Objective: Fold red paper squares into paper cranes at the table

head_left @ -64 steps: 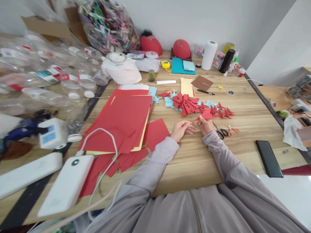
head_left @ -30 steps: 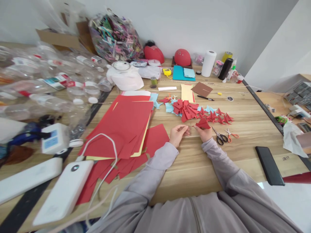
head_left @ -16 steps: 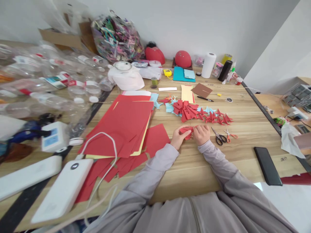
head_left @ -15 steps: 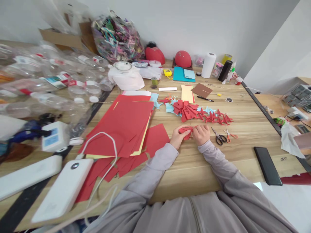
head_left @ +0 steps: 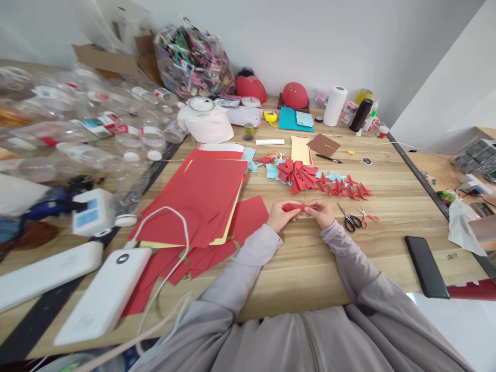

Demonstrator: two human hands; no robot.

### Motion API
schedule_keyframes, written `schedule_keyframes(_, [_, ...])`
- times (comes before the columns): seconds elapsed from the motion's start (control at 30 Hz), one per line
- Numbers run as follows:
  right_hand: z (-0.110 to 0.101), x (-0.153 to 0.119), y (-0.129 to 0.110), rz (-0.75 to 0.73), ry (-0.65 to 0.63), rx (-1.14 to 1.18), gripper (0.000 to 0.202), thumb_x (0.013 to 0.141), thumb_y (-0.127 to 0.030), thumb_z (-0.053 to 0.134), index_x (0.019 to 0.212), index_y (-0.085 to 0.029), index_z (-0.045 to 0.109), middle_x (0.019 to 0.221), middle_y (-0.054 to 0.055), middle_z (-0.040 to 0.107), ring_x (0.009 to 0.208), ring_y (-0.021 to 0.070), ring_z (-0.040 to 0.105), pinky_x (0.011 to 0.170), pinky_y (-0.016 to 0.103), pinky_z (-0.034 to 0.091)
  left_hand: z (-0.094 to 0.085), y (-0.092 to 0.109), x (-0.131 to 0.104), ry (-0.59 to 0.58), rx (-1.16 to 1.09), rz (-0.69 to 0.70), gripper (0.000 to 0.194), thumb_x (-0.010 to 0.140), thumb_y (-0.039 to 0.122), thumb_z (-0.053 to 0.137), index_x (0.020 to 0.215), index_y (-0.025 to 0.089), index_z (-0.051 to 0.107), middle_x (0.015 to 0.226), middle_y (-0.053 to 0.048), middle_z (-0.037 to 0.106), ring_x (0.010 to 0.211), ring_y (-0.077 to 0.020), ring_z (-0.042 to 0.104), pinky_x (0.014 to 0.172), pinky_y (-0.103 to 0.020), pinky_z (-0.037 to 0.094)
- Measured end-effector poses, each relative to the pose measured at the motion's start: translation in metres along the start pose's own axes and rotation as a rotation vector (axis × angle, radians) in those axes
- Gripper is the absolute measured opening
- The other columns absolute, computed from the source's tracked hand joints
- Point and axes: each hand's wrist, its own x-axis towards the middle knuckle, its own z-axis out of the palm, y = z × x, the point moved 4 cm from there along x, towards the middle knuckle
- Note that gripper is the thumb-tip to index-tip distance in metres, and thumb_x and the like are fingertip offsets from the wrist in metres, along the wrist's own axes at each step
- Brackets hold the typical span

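Between my two hands is a small folded piece of red paper (head_left: 293, 206). My left hand (head_left: 279, 216) is closed on its left end, thumb on top. My right hand (head_left: 321, 213) pinches the right end, its fingers hiding part of the paper. Just beyond lies a heap of folded red paper pieces (head_left: 297, 175), with pointed red and light blue shapes trailing to the right. Black scissors (head_left: 350, 219) and orange-handled scissors (head_left: 367, 218) rest to the right of my right hand. A stack of red sheets (head_left: 197, 199) is on the left, with cut red pieces around it.
White power banks (head_left: 103, 294) with a cable lie at the left front, and many clear plastic bottles (head_left: 93, 155) crowd the left. A black phone (head_left: 426, 266) is at the right. A pen (head_left: 328, 158), a brown card (head_left: 324, 145) and a paper roll (head_left: 335, 106) are farther back.
My right hand has turned from a fist-like grip to a pinch with the thumb showing. The red paper now looks like a narrower strip held level between both hands. The view has shifted slightly.
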Motion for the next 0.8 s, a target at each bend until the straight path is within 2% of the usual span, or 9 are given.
schedule_keyframes(0.1, [0.0035, -0.0007, -0.0013, 0.006, 0.001, -0.009, 0.033, 0.046, -0.038, 0.082, 0.061, -0.017, 0.061, 0.054, -0.001, 0.063, 0.048, 0.0119, 0.058, 0.051, 0.027, 0.051, -0.0016, -0.0011, 0.0015, 0.017, -0.029, -0.001, 0.031, 0.055, 0.030, 0.078, 0.077, 0.011, 0.068, 0.061, -0.001, 0.065, 0.046, -0.0087, 0.052, 0.045, -0.022, 0.044])
schedule_keyframes(0.27, [0.0057, -0.0018, -0.0032, 0.002, -0.026, 0.000, 0.029, 0.053, -0.040, 0.079, 0.064, -0.018, 0.063, 0.054, -0.001, 0.064, 0.050, 0.0130, 0.060, 0.054, 0.028, 0.053, 0.0006, -0.0017, 0.0032, -0.042, -0.057, -0.014, 0.031, 0.055, 0.031, 0.078, 0.076, 0.010, 0.068, 0.066, -0.003, 0.067, 0.052, -0.0109, 0.056, 0.050, -0.024, 0.048])
schedule_keyframes(0.4, [0.0054, -0.0023, -0.0033, -0.022, -0.022, -0.029, 0.026, 0.054, -0.036, 0.080, 0.066, -0.018, 0.065, 0.057, -0.001, 0.065, 0.052, 0.0127, 0.060, 0.054, 0.028, 0.052, 0.0037, -0.0012, 0.0016, -0.079, -0.108, -0.066, 0.034, 0.055, 0.031, 0.078, 0.080, 0.010, 0.068, 0.072, -0.006, 0.069, 0.062, -0.0164, 0.064, 0.057, -0.029, 0.053])
schedule_keyframes(0.63, [0.0063, -0.0015, 0.0027, 0.020, -0.080, 0.022, 0.030, 0.054, -0.036, 0.079, 0.074, -0.018, 0.065, 0.062, -0.001, 0.067, 0.057, 0.0134, 0.063, 0.059, 0.029, 0.054, 0.0046, 0.0020, 0.0006, -0.087, -0.137, -0.098, 0.034, 0.057, 0.033, 0.078, 0.078, 0.009, 0.067, 0.066, -0.005, 0.068, 0.060, -0.0157, 0.064, 0.058, -0.029, 0.055])
schedule_keyframes(0.8, [0.0050, -0.0007, 0.0011, 0.033, -0.015, 0.035, 0.030, 0.052, -0.036, 0.080, 0.071, -0.017, 0.065, 0.060, -0.001, 0.066, 0.051, 0.0113, 0.060, 0.053, 0.026, 0.053, 0.0057, 0.0002, 0.0021, -0.075, -0.138, -0.107, 0.038, 0.056, 0.033, 0.078, 0.083, 0.009, 0.067, 0.065, -0.005, 0.068, 0.057, -0.0151, 0.063, 0.057, -0.030, 0.055])
